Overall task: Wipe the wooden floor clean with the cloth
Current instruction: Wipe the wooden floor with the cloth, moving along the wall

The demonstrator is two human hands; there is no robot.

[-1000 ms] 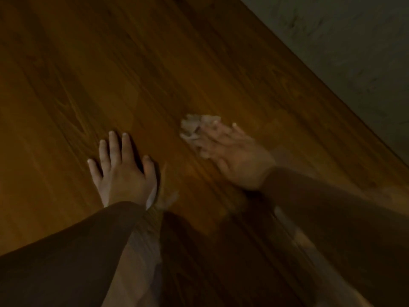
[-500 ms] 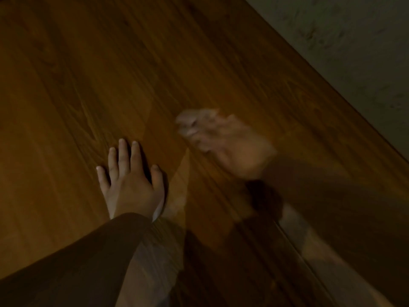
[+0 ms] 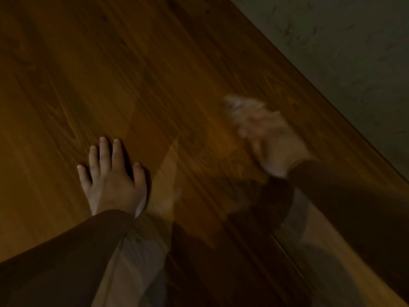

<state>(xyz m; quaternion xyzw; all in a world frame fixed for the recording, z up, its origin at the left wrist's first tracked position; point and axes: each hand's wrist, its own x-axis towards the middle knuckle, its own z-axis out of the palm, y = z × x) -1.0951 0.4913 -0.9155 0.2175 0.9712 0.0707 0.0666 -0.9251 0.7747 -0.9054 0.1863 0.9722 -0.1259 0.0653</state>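
Head camera, looking down in dim light on a wooden floor point(image 3: 66, 63) with dark grain running diagonally. Toward the floor's near-left part a dark left sleeve point(image 3: 66, 262) comes in from the bottom-left corner and ends at the left hand point(image 3: 110, 182). That hand lies palm down on the boards, fingers straight and slightly spread, thumb out to the side; its grip is open and holds nothing. A pale reflection point(image 3: 159, 196) shows in the glossy boards just right of the wrist. Further right, well apart from the left hand and near the floor's far-right edge, sits the cloth point(image 3: 239, 104), a small pale crumpled wad resting on the wood. The right hand point(image 3: 274, 142) lies on top of it, fingers pointing up-left over the cloth, the wad poking out beyond the fingertips. This hand is badly blurred, so I cannot tell whether its grip is curled round the cloth or pressing flat on it. A dark right sleeve point(image 3: 354, 196) leads off to the right border. Beyond the floor's edge, a mottled grey surface point(image 3: 343, 52) fills the top-right corner.
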